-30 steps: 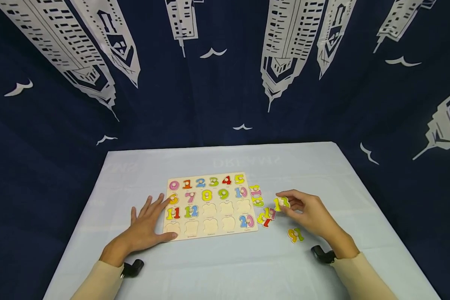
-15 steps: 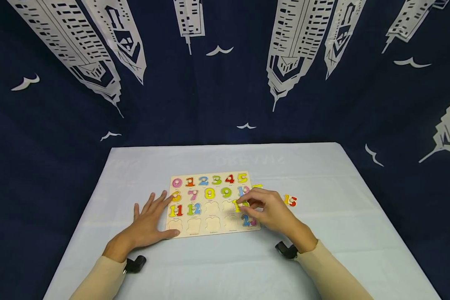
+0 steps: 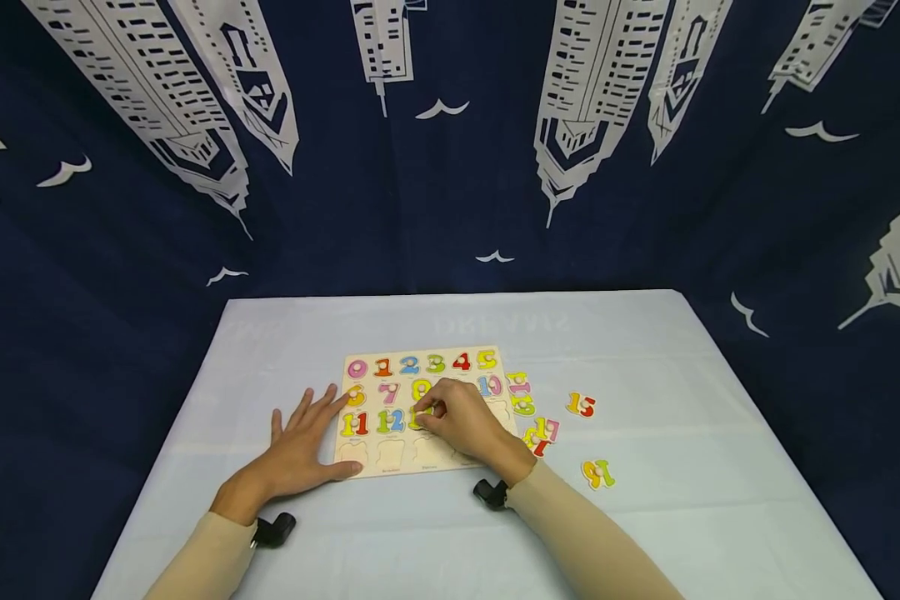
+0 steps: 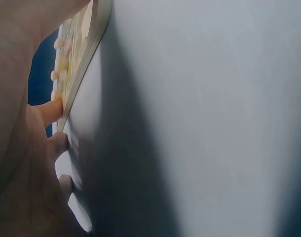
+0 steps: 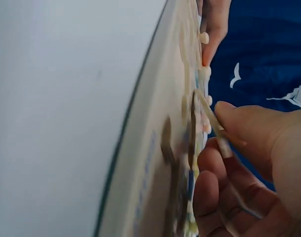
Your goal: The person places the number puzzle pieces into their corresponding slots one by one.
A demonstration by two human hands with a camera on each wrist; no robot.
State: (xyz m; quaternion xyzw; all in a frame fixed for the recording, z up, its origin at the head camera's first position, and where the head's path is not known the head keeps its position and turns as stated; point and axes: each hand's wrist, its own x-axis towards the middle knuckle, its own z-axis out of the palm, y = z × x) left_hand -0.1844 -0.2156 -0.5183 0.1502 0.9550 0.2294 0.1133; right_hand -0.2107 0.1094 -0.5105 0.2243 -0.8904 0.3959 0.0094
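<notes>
A wooden number board [image 3: 405, 455] lies on the white table, numerals 0 to 12 along its upper rows. The left hand [image 3: 288, 457] rests spread on its left edge, thumb at the lower corner; the left wrist view shows the fingers [image 4: 53, 112] at the board's edge. Over the third row, the right hand [image 3: 465, 421] pinches a yellow-green number piece [image 3: 417, 418] just right of the 12. In the right wrist view this piece [image 5: 214, 123] is tilted, one end at the board's surface, between thumb and fingers. The right hand and forearm hide part of the lower rows.
Right of the board lie several loose number pieces: a pile [image 3: 542, 435] by its edge, more pieces [image 3: 521, 395] above it, a 15 [image 3: 581, 405] and an orange-green piece [image 3: 597, 474]. A dark blue cloth [image 3: 420, 192] with white buildings hangs behind the table.
The right hand has carried its piece leftward from the loose pieces, across the board, to beside the 12. The 15 shows right of the pile. The left hand still rests on the board.
</notes>
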